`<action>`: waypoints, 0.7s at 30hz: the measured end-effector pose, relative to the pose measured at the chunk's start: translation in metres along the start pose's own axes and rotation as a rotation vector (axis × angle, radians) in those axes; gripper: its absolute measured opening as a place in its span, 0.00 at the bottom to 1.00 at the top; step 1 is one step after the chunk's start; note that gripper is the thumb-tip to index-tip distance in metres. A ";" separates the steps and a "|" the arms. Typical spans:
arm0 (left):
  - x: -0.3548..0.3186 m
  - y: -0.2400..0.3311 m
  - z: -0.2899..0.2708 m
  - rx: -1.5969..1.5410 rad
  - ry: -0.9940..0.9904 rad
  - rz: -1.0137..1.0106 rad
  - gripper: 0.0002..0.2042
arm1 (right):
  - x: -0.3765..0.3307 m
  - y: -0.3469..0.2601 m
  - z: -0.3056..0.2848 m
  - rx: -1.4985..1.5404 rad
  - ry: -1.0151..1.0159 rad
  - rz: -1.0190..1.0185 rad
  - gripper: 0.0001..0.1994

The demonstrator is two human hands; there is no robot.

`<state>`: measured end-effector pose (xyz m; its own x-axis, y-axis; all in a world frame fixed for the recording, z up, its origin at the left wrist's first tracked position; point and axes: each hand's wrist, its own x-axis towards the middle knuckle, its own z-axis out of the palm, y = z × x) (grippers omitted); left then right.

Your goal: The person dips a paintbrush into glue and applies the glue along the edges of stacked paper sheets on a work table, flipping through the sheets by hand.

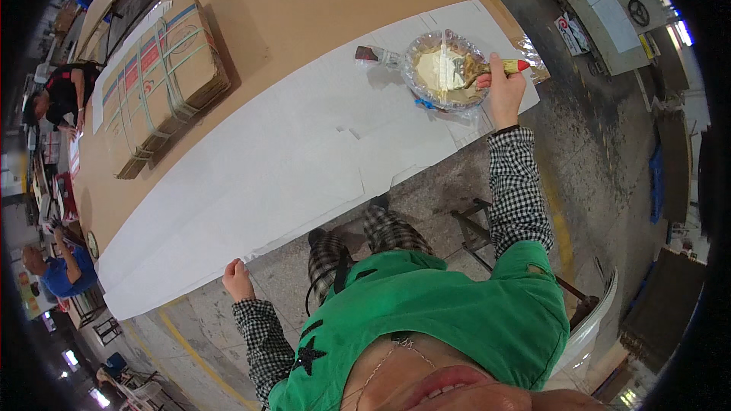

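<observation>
Red-tipped brush (493, 68) handle sits clenched in the right hand's (505, 90) grip, bristles dipped into a clear bowl of pale glue (444, 72) on the counter (304, 7). Left hand (238, 280) pinches the white sheet's (266, 183) near edge, apparently steadying it flat beside bundled cardboard (164, 80).

A long brown worktable (304, 0) is running diagonally across the view. A large white flat sheet (289, 160), cut with notches and slits, is lying along the table's near edge and overhanging it slightly. A bundle of flattened cardboard boxes (164, 80), bound with green straps, is resting on the bare brown surface, apart from the sheet. A clear bowl (445, 72) holding pale paste is sitting on the sheet's far right portion, with a second brush (375, 55) lying just beside it.
</observation>
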<state>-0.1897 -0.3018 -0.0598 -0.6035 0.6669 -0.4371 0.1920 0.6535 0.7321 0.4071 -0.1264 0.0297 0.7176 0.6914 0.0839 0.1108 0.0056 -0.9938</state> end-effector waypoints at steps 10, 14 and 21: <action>-0.013 -0.003 -0.022 0.114 0.064 -0.047 0.13 | 0.001 0.008 0.008 0.240 0.104 0.173 0.09; -0.045 0.036 -0.020 0.319 0.177 0.039 0.14 | 0.024 0.048 -0.025 0.200 0.132 0.112 0.13; -0.070 0.062 -0.027 0.239 0.192 -0.057 0.14 | 0.050 0.013 -0.031 0.189 0.171 0.135 0.15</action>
<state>-0.1559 -0.3176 0.0304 -0.7494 0.5620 -0.3502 0.3168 0.7687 0.5556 0.4658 -0.1142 0.0230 0.8246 0.5631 -0.0549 -0.1124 0.0679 -0.9913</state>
